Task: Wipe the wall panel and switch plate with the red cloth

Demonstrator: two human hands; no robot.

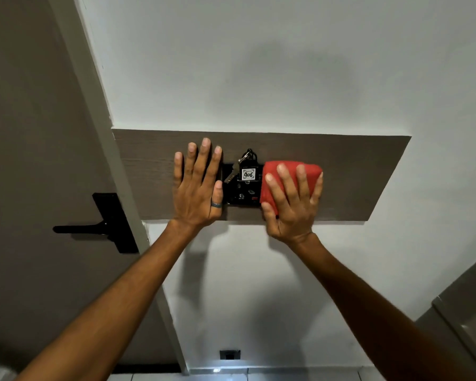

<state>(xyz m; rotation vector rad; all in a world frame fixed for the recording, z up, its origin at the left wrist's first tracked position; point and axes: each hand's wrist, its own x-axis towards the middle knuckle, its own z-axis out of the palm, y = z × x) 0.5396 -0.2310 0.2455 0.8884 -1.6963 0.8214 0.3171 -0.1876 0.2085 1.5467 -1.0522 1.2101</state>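
Centrally, key tag (248, 174) over switch plate (241, 195), between hands (198, 192).

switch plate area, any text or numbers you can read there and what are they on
"406": handwritten on the white tag of the key fob hanging over the black switch plate.
Small print along the top of that tag: too small to read.
Small pale marking low on the switch plate: blurred, unreadable.
Nothing readable on the red cloth or the wood wall panel.

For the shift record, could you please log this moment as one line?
right hand: pressing red cloth on switch plate edge | left hand: flat on wall panel | key tag: hanging
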